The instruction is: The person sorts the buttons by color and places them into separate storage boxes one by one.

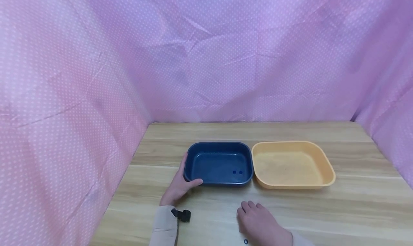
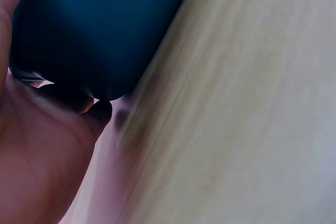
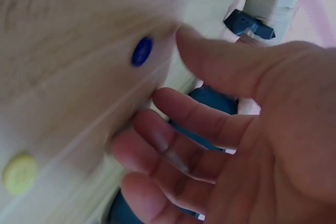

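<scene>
My left hand (image 1: 178, 187) grips the left end of a dark blue plastic tray (image 1: 196, 182), thumb along the front rim and fingers against the side. In the left wrist view the palm (image 2: 42, 156) lies close to the tray's blue wall (image 2: 105, 30). Two small dark blue buttons (image 1: 234, 172) lie inside it, near the front right. My right hand (image 1: 258, 221) hovers low over or rests on the table, fingers loosely bent, holding nothing visible. Near its thumb, the right wrist view shows two blue buttons (image 3: 142, 51) on the tabletop and a yellow button (image 3: 20, 174) farther off.
A yellow-orange tray (image 1: 293, 186) stands directly right of the blue one, their rims nearly touching. The wooden table (image 1: 155, 156) ends at pink dotted cloth (image 1: 206, 66) behind and on both sides. A black strap device (image 1: 182, 215) sits on the left wrist.
</scene>
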{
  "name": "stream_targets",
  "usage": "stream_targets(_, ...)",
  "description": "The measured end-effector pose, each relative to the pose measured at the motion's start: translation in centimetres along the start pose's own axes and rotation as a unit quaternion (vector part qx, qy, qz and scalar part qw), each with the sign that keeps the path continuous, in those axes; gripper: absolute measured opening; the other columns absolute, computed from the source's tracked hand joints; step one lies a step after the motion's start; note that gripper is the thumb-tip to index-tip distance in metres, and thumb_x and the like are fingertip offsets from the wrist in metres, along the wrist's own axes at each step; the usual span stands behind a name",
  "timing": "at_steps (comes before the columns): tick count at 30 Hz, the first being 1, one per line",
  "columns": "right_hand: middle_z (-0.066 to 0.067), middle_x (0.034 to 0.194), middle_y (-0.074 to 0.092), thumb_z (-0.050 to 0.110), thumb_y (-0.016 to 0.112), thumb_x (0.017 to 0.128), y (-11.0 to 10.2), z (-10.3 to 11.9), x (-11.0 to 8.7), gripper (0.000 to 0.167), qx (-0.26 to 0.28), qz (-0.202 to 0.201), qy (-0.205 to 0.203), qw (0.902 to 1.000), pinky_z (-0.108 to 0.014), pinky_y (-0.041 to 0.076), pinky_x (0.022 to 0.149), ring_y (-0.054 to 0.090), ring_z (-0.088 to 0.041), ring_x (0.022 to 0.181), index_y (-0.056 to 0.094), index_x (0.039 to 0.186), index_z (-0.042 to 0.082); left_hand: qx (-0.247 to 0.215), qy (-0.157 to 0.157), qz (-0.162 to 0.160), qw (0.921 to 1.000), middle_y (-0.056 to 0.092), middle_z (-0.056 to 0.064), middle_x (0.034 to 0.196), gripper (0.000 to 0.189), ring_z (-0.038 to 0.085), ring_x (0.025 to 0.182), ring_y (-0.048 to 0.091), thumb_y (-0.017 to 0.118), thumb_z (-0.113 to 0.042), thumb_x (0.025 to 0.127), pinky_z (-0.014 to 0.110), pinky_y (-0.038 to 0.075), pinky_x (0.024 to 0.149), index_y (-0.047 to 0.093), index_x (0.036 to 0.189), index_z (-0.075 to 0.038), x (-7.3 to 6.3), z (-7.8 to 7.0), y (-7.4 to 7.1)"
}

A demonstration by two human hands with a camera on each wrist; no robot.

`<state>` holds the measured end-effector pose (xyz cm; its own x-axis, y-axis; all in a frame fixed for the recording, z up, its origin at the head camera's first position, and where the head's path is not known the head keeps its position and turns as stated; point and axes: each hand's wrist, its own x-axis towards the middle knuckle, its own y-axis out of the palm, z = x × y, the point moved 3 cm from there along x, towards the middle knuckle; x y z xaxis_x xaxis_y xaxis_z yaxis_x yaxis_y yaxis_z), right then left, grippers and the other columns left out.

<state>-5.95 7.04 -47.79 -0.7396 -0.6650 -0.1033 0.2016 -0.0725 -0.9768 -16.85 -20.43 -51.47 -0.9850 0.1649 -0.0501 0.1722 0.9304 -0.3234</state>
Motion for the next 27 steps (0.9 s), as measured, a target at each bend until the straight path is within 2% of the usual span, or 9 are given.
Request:
stream_targets(4, 0.005, 0.077, 0.045, 0.037, 0.078, 0.078, 0.3, 0.4, -0.3, 0.028, 0.016, 0.007, -0.016, 0.9997, -0.029, 0.041, 0.06, 0.04, -0.013, 0.071, 0.059, 0.084, 0.017, -0.003, -0.005, 0.0, 1.0, 0.007, -0.012, 0.161, 0.113, 0.023, 0.145, 0.011, 0.083, -0.026, 0.078, 0.059, 0.009, 0.114, 0.003, 0.157, -0.033, -0.1, 0.2, 0.0)
stream_targets(8, 0.003, 0.077, 0.048, 0.029, 0.076, 0.074, 0.4, 0.8, -0.6, 0.025, -0.007, -0.014, -0.036, 0.9992, -0.03, 0.041, 0.059, 0.042, -0.014, 0.07, 0.061, 0.086, 0.013, -0.005, -0.012, -0.002, 0.9999, 0.008, -0.011, 0.161, 0.113, 0.025, 0.145, 0.012, 0.084, -0.029, 0.077, 0.06, 0.011, 0.113, 0.004, 0.156, -0.035, -0.1, 0.3, -0.1)
stream_targets(11, 0.002, 0.075, 0.05, 0.024, 0.074, 0.073, 0.4, 0.6, -0.7, 0.021, -0.019, -0.035, -0.024, 0.9989, -0.032, 0.043, 0.061, 0.044, -0.014, 0.07, 0.061, 0.084, 0.013, -0.003, -0.013, -0.005, 0.9999, 0.009, -0.01, 0.161, 0.113, 0.027, 0.145, 0.014, 0.085, -0.031, 0.076, 0.061, 0.013, 0.113, 0.005, 0.156, -0.037, 0.0, 0.2, -0.1)
stream_targets(15, 0.004, 0.069, 0.05, 0.034, 0.077, 0.074, 0.0, 0.0, -0.9, 0.024, -0.019, -0.057, -0.002, 0.9982, -0.032, 0.042, 0.061, 0.046, -0.013, 0.068, 0.06, 0.074, 0.016, 0.004, -0.012, -0.005, 0.9999, 0.009, -0.011, 0.161, 0.113, 0.027, 0.145, 0.015, 0.085, -0.033, 0.076, 0.061, 0.014, 0.113, 0.004, 0.155, -0.04, 0.4, 0.0, -0.1)
stream_targets(18, 0.005, 0.069, 0.051, 0.037, 0.078, 0.075, -0.2, -0.3, -1.0, 0.024, -0.025, -0.049, -0.01, 0.9984, -0.031, 0.042, 0.061, 0.047, -0.013, 0.067, 0.063, 0.07, 0.019, 0.005, -0.009, -0.003, 0.9999, 0.008, -0.012, 0.161, 0.114, 0.025, 0.145, 0.014, 0.084, -0.031, 0.076, 0.059, 0.013, 0.113, 0.004, 0.156, -0.037, 0.6, 0.0, -0.1)
stream_targets(21, 0.001, 0.073, 0.054, 0.024, 0.072, 0.08, -0.2, 0.0, -1.0, 0.011, -0.053, -0.027, -0.017, 0.9981, -0.034, 0.046, 0.064, 0.048, -0.015, 0.07, 0.067, 0.074, 0.016, 0.003, -0.005, -0.002, 1.0, 0.007, -0.012, 0.16, 0.114, 0.024, 0.145, 0.013, 0.084, -0.028, 0.077, 0.059, 0.012, 0.114, 0.003, 0.157, -0.033, 0.6, 0.1, -0.2)
stream_targets(23, -0.001, 0.075, 0.053, 0.014, 0.067, 0.081, -0.1, 0.5, -1.1, 0.005, -0.081, -0.027, -0.017, 0.9962, -0.037, 0.048, 0.066, 0.048, -0.017, 0.07, 0.067, 0.076, 0.012, 0.002, -0.005, 0.0, 1.0, 0.007, -0.013, 0.16, 0.114, 0.024, 0.145, 0.013, 0.084, -0.028, 0.077, 0.058, 0.012, 0.114, 0.003, 0.157, -0.033, 0.6, 0.1, -0.2)
stream_targets(25, -0.004, 0.076, 0.053, 0.01, 0.064, 0.081, 0.1, 1.1, -1.1, 0.005, -0.104, -0.033, -0.017, 0.9939, -0.04, 0.05, 0.069, 0.049, -0.019, 0.072, 0.067, 0.078, 0.008, 0.001, -0.012, 0.006, 0.9999, 0.006, -0.012, 0.161, 0.113, 0.024, 0.145, 0.012, 0.083, -0.027, 0.078, 0.058, 0.011, 0.114, 0.002, 0.157, -0.033, 0.3, -0.3, -0.2)
stream_targets(27, -0.006, 0.08, 0.055, 0.019, 0.065, 0.083, 0.3, 1.5, -1.1, 0.015, -0.114, -0.027, -0.016, 0.993, -0.042, 0.052, 0.073, 0.053, -0.021, 0.075, 0.068, 0.082, 0.005, 0.002, -0.022, 0.011, 0.9997, 0.004, -0.011, 0.161, 0.113, 0.024, 0.146, 0.01, 0.082, -0.025, 0.08, 0.056, 0.01, 0.115, 0.0, 0.157, -0.032, 0.3, -0.2, -0.2)
